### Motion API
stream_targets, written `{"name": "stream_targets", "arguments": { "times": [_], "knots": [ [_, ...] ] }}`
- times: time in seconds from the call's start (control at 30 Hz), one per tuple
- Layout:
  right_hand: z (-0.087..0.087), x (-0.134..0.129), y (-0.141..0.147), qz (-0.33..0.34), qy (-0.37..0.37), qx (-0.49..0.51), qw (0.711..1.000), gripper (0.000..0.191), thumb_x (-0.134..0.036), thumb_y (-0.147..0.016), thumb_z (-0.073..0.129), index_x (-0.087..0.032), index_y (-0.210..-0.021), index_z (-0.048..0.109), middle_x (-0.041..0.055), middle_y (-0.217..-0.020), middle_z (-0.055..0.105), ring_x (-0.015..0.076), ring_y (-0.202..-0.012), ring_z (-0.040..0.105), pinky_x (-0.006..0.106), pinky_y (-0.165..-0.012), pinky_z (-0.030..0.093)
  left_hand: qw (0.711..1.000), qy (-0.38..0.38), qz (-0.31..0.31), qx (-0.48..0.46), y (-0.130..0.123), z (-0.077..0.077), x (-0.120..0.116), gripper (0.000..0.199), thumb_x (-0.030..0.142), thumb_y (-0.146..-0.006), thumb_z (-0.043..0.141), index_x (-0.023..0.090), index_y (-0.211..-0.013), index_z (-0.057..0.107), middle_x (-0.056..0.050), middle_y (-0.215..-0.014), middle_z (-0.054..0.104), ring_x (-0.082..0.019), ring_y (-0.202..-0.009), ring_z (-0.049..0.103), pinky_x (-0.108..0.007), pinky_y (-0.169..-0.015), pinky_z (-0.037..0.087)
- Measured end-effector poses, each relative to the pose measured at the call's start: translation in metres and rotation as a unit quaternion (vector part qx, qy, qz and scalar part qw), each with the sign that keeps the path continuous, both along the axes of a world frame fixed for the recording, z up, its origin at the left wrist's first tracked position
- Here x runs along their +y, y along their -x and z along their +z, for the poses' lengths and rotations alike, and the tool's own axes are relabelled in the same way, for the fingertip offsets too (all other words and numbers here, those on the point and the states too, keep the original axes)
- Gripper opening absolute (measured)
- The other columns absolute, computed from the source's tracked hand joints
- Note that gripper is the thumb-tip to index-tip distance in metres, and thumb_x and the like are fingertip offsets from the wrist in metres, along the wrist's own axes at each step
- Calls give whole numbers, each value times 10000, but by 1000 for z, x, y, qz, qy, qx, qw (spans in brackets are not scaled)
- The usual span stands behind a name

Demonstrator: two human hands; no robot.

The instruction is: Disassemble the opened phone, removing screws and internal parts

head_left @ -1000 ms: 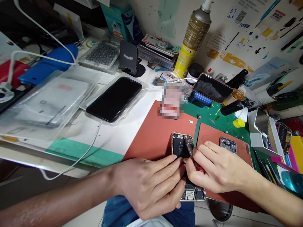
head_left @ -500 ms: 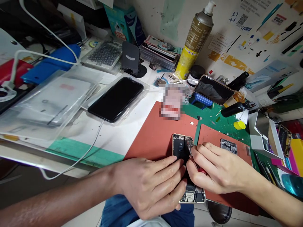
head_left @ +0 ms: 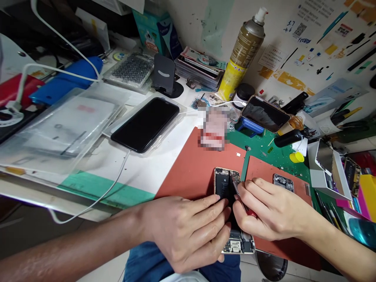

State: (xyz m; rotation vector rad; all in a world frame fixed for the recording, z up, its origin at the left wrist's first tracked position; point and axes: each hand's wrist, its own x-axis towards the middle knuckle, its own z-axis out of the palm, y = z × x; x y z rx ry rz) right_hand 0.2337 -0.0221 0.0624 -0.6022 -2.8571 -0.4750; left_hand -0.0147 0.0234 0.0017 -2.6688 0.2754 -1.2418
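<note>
Right hand (head_left: pixel 266 209) pinches a red-and-metal tool (head_left: pixel 236 187), slanted so its tip reaches inside the opened phone (head_left: pixel 224 183) at five o'clock in the worker's view. Left hand (head_left: pixel 189 231) grips that phone from its nine-o'clock side, I'd guess to steady it, since its lower end sits near the edge of the bench (head_left: pixel 154 166).

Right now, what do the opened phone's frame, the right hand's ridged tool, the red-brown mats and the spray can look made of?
Opened phone: frame probably metal; pale gold sheen.
Ridged tool in the right hand: likely steel, grey glints; red end unclear.
Red-brown mats: maybe silicone or rubber; matte, even surface.
Spray can: likely metal, shiny grey shoulder; white nozzle looks plastic.
</note>
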Motion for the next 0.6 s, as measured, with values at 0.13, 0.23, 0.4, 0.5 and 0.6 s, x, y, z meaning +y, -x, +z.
{"name": "stream_targets", "arguments": {
  "times": [0.13,0.23,0.4,0.5,0.6],
  "knots": [
    [1,1,1,1,4,2,1000,75,-128,-932,604,-190,-909,638,3,-684,581,167,-636,499,342,-606,411,1000,-2,1,0,0,0,0,405,509,-978,655,137,-970,814,-88,-882,815,-272,-929,799,-405,-859,695],
    [0,1,1,-1,-2,11,1000,70,-121,-920,629,-191,-913,634,16,-714,610,174,-673,532,344,-630,436,1000,-4,6,1,0,1,0,393,511,-982,651,156,-961,817,-72,-873,816,-263,-922,801,-399,-854,696],
    [-4,1,-1,-8,-8,25,1000,108,-99,-921,608,-204,-901,615,-3,-696,586,162,-656,514,330,-614,428,1000,0,11,3,0,0,-1,389,510,-983,650,160,-966,817,-72,-893,819,-259,-938,799,-403,-877,688],
    [-6,0,-2,-13,-8,32,999,90,-116,-921,620,-206,-918,622,5,-702,606,170,-677,530,329,-619,438,1000,-1,6,5,0,-1,-1,394,506,-983,650,149,-972,818,-76,-892,819,-269,-939,798,-409,-868,688],
    [-7,-2,-3,-15,3,36,999,91,-100,-897,643,-185,-926,640,17,-697,617,173,-665,533,333,-614,448,1000,-4,3,5,0,-2,-1,403,504,-979,655,136,-984,819,-81,-900,819,-278,-936,798,-415,-859,690]
  ]
}}
